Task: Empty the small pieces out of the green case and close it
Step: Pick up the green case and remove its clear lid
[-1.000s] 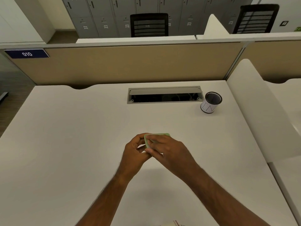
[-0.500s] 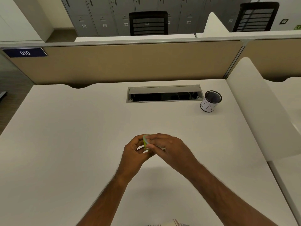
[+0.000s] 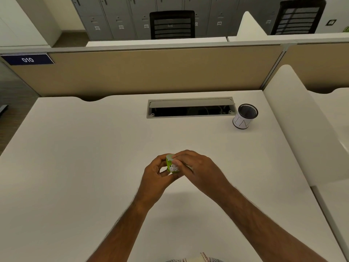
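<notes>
Both my hands hold the small green case (image 3: 171, 165) just above the middle of the white desk (image 3: 94, 167). My left hand (image 3: 157, 173) grips it from below and the left. My right hand (image 3: 198, 167) covers its top and right side with the fingers curled over it. The case stands on edge and shows a green side with white markings. Most of it is hidden by my fingers. I cannot tell whether its lid is open, and no small pieces are visible.
A black mesh cup with a white label (image 3: 244, 116) stands at the back right. An open cable slot (image 3: 190, 108) is set into the desk behind my hands. A tan partition (image 3: 151, 72) bounds the back, a white divider (image 3: 302, 129) the right.
The case has turned from lying flat with its broad face up to standing on edge between my hands. Both hands stayed in about the same spot.
</notes>
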